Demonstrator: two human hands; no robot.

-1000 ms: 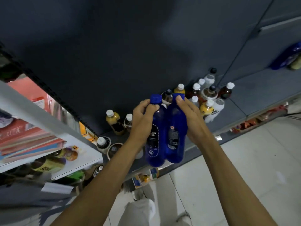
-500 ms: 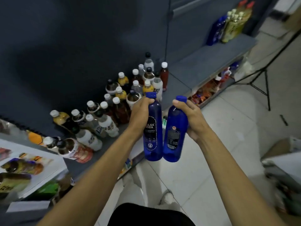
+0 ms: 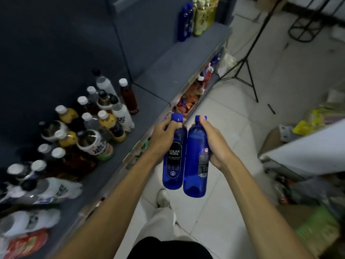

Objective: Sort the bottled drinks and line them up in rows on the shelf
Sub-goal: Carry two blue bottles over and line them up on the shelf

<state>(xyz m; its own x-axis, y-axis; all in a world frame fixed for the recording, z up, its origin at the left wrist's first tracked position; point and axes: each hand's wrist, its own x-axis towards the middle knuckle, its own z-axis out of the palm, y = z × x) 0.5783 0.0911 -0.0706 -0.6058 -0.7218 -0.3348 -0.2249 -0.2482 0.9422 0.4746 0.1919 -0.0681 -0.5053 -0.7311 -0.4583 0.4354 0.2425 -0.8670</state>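
Both curled tight: left hand (image 3: 162, 135) grips left blue bottle (image 3: 174, 156), right hand (image 3: 214, 141) right blue bottle (image 3: 196, 161).

Each hand (image 3: 162, 141) (image 3: 214, 144) grips a blue bottle (image 3: 174, 156) (image 3: 196, 159), seemingly touching.

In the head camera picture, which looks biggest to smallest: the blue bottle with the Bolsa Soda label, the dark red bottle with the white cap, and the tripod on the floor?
1. Bolsa Soda bottle, though it is nearest the camera.
2. Tripod: long but thin and partly cut off, so unsure.
3. Dark red bottle.
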